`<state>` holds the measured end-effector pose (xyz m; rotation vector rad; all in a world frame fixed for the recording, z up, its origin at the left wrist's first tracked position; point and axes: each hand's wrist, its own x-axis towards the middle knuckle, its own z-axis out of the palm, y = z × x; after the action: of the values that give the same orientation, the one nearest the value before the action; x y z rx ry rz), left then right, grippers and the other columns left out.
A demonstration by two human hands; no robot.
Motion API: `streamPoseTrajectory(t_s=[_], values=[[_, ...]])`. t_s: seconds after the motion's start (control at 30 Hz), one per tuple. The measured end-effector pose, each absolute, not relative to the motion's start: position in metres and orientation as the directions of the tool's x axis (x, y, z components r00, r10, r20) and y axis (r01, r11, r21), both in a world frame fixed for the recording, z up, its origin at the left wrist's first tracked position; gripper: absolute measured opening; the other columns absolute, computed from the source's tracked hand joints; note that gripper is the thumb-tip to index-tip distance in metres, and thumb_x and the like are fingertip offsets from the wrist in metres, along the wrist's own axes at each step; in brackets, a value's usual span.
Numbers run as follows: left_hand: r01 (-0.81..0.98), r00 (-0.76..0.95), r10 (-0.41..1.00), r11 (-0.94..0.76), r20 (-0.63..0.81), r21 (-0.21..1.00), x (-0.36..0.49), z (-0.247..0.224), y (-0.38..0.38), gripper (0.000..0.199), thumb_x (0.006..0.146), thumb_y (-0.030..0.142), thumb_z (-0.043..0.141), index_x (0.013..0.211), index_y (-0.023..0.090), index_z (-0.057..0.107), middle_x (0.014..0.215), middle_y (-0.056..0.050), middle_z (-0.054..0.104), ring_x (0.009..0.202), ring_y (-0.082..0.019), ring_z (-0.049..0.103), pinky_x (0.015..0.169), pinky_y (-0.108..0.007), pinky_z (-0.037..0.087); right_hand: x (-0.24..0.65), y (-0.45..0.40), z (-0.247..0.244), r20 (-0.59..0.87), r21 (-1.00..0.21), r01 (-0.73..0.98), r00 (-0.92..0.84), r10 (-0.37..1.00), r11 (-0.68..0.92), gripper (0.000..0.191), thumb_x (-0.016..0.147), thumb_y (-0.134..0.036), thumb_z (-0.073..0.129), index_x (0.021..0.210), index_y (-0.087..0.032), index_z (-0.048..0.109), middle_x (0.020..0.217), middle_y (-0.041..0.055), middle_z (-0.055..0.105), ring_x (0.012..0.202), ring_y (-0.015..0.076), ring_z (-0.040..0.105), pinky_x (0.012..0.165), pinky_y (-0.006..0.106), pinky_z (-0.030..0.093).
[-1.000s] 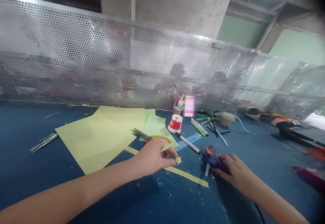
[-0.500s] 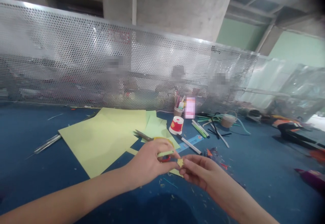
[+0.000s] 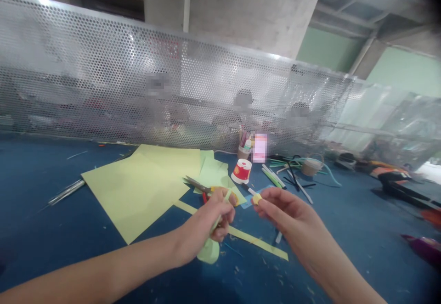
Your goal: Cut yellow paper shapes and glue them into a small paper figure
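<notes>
Between the fingertips of my right hand [image 3: 287,212] is a small yellow folded paper star [image 3: 257,199], held up above the table. My left hand [image 3: 218,216] is closed around a pale green strip-like thing [image 3: 209,251]; its wider, rounded end hangs below the palm, and its exact kind is unclear. Beside the left fingers lie scissors [image 3: 198,184] with yellow and red handles, partly covered by that hand. A narrow yellow paper strip [image 3: 262,243] runs on the table beneath and between both hands.
Large yellow paper sheets [image 3: 138,189] and pale green paper [image 3: 215,175] lie at left and centre. Behind stand a red-and-white paper cup [image 3: 242,171], a pen cup [image 3: 243,151] and a phone [image 3: 259,148]. Markers [image 3: 274,176] lie right; a perforated metal screen [image 3: 113,83] closes the back.
My hands have moved apart. The right has lifted the star away from the left fingers, while the left has turned, showing more of the green thing and uncovering the yellow strip.
</notes>
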<state>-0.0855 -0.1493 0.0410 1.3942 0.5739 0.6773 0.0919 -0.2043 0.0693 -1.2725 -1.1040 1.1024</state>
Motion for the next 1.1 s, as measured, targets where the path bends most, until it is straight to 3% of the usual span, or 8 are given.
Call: streamPoseTrajectory(t_s=[0.1, 0.27, 0.8, 1.1], values=[[-0.233, 0.718, 0.696, 0.236, 0.003, 0.943, -0.084, 0.037, -0.155, 0.022, 0.089, 0.044, 0.038, 0.091, 0.023, 0.041, 0.076, 0.003, 0.039, 0.053, -0.005, 0.026, 0.047, -0.019, 0.022, 0.085, -0.205, 0.079, 0.219, -0.955, 0.243, 0.203, 0.954, 0.168, 0.03, 0.067, -0.043, 0.071, 0.081, -0.019, 0.059, 0.074, 0.0017, 0.064, 0.07, 0.014, 0.062, 0.065, 0.023, 0.052], [-0.234, 0.72, 0.693, 0.182, 0.045, 0.955, -0.086, 0.04, -0.164, 0.036, 0.088, 0.056, 0.034, 0.091, 0.02, 0.042, 0.075, 0.002, 0.036, 0.06, -0.007, 0.027, 0.052, -0.019, 0.025, 0.069, -0.21, 0.085, 0.373, -0.884, 0.348, 0.122, 0.92, 0.312, 0.021, 0.071, -0.038, 0.068, 0.077, -0.02, 0.058, 0.071, 0.0, 0.063, 0.065, 0.0129, 0.062, 0.06, 0.023, 0.053], [-0.225, 0.74, 0.664, 0.098, 0.105, 0.969, -0.087, 0.045, -0.173, 0.037, 0.091, 0.054, 0.028, 0.084, 0.02, 0.039, 0.075, 0.001, 0.031, 0.063, -0.01, 0.025, 0.056, -0.024, 0.025, 0.056, -0.213, 0.092, 0.327, -0.914, 0.291, 0.12, 0.937, 0.282, 0.017, 0.073, -0.034, 0.067, 0.077, -0.02, 0.058, 0.068, 0.0, 0.066, 0.063, 0.0125, 0.064, 0.06, 0.023, 0.055], [-0.114, 0.744, 0.656, -0.06, 0.125, 0.992, -0.09, 0.044, -0.172, 0.043, 0.091, 0.056, 0.02, 0.08, 0.019, 0.04, 0.074, 0.001, 0.033, 0.064, -0.011, 0.028, 0.059, -0.027, 0.029, 0.058, -0.209, 0.089, 0.311, -0.935, 0.199, 0.054, 0.949, 0.295, 0.018, 0.072, -0.033, 0.069, 0.077, -0.02, 0.058, 0.065, -0.0008, 0.066, 0.061, 0.0121, 0.064, 0.057, 0.022, 0.055]])
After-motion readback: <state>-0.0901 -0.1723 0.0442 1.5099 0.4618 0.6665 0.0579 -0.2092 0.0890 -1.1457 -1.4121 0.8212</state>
